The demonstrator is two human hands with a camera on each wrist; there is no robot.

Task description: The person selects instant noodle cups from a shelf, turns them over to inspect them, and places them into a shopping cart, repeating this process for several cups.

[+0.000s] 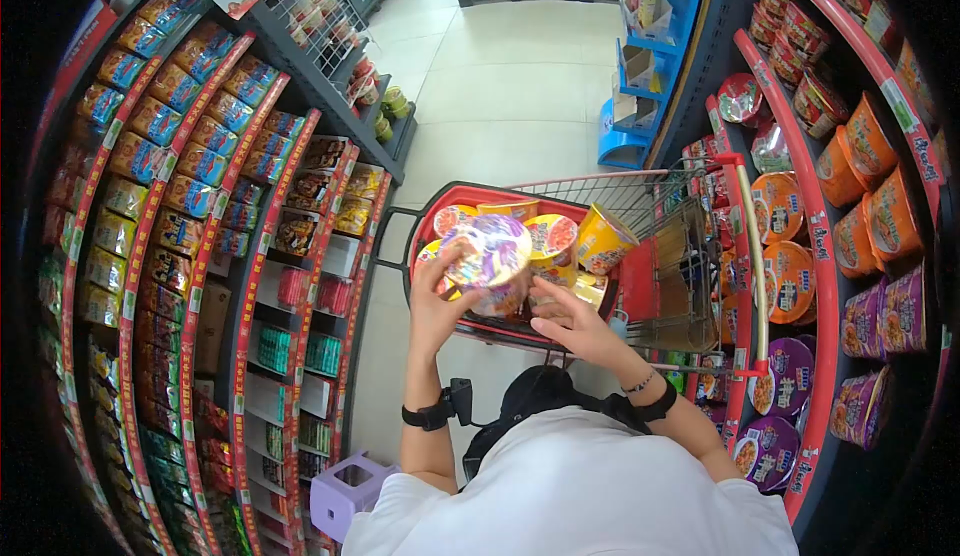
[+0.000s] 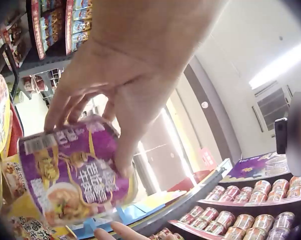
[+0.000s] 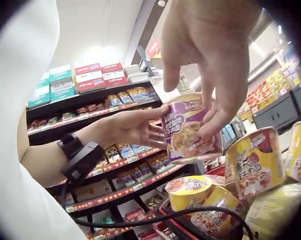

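Note:
A purple noodle cup is held above the red basket by my left hand. In the left wrist view my left hand grips the purple cup with fingers and thumb around it. My right hand is at the cup's right side, fingers extended. The right wrist view shows the right hand with its fingertips at the face of the purple cup; firm contact is unclear. Several yellow cups lie in the basket beneath and beside it.
A shopping cart stands right of the basket. Shelves of packaged noodles line the left, and shelves of orange and purple tubs the right. A purple stool is at the lower left. Tiled floor runs ahead.

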